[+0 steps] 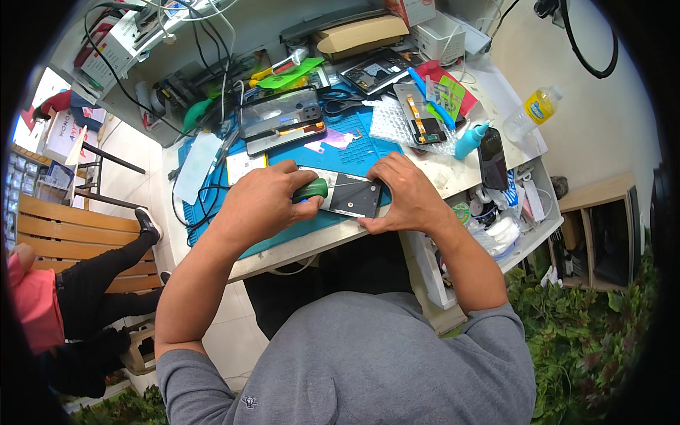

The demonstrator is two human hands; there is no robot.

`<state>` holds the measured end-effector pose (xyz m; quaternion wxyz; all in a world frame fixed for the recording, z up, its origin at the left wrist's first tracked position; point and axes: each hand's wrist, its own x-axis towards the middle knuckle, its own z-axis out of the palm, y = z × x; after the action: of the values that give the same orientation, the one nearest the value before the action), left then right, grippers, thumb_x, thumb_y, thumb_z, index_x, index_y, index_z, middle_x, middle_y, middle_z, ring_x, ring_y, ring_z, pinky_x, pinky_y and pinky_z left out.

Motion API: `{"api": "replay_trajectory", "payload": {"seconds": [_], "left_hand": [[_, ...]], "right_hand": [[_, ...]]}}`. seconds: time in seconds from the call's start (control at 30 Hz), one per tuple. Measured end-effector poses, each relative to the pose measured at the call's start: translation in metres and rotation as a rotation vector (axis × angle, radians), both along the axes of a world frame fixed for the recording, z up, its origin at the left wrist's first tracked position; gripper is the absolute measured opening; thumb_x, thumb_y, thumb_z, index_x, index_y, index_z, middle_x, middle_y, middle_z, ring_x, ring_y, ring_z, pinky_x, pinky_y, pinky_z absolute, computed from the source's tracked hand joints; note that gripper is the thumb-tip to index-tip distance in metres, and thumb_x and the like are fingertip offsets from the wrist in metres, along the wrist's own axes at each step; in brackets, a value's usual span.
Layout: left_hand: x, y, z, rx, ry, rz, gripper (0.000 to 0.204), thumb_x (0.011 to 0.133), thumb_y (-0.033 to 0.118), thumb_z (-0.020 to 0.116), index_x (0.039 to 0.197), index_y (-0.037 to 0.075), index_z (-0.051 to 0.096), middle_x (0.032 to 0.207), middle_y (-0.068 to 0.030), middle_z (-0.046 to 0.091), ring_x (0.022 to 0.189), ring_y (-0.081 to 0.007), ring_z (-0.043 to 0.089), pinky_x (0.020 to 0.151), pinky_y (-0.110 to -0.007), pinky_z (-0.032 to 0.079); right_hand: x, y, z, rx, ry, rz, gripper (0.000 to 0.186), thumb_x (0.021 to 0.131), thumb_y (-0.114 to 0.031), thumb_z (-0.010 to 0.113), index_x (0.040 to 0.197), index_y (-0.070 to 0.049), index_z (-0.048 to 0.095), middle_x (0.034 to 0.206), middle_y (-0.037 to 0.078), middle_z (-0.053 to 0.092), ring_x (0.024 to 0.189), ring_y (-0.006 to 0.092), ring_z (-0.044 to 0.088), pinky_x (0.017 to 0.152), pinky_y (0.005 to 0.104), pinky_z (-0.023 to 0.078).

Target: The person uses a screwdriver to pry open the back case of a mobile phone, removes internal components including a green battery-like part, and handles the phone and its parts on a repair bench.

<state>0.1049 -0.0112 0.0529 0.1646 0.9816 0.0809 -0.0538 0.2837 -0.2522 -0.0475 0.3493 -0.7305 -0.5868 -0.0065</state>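
1. The left hand (265, 195) has its fingers clamped on a green-handled screwdriver (312, 189); its thin shaft lies over an opened phone (354, 197).
2. The phone is on the blue mat (283, 235) near the bench's front edge; the right hand (412, 191) has its fingers clamped across the phone's right end.
3. One drawer (536, 243) stands open below the bench's right edge, holding cables, one green-rimmed roll (462, 212) and white bundled items.
4. One white basket (438, 39) sits at the back-right corner; I cannot tell its contents.
5. Two bottles are near the right edge: one clear with a yellow label (538, 108), one teal (469, 142).
6. Counted singly: black scissors (341, 106) toward the back, and a dark phone (493, 160) by the right edge.
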Motion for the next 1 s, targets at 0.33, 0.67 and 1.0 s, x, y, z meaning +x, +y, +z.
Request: {"api": "replay_trajectory", "payload": {"seconds": [0.33,0.67,1.0], "left_hand": [[-0.016,0.026,0.005,0.037,0.006,0.079,0.046,0.101,0.046,0.081,0.132,0.012,0.085,0.112,-0.0145,0.076,0.1,-0.0368,0.076,0.09,-0.047,0.062],[-0.039,0.059,0.021,0.113,0.06,0.158,0.045,0.102,0.046,0.079,0.126,0.008,0.086,0.104,-0.0195,0.076,0.101,-0.0401,0.074,0.091,-0.049,0.059],[-0.044,0.06,0.03,0.186,0.103,0.232,0.046,0.102,0.044,0.075,0.125,0.006,0.087,0.104,-0.0193,0.077,0.101,-0.04,0.075,0.093,-0.05,0.059]], "right_hand": [[0.001,-0.002,0.0,-0.024,0.008,-0.002,0.063,0.066,-0.037,0.101,0.11,-0.002,0.072,0.109,0.015,0.072,0.106,0.0355,0.068,0.097,0.0452,0.057],[-0.001,-0.002,0.003,-0.042,0.038,-0.021,0.065,0.066,-0.039,0.101,0.109,0.001,0.073,0.108,0.016,0.072,0.108,0.0366,0.067,0.099,0.0459,0.057],[-0.004,-0.001,0.006,-0.041,0.011,-0.031,0.064,0.066,-0.038,0.102,0.109,0.001,0.074,0.107,0.016,0.073,0.108,0.0368,0.067,0.099,0.0456,0.057]]}}
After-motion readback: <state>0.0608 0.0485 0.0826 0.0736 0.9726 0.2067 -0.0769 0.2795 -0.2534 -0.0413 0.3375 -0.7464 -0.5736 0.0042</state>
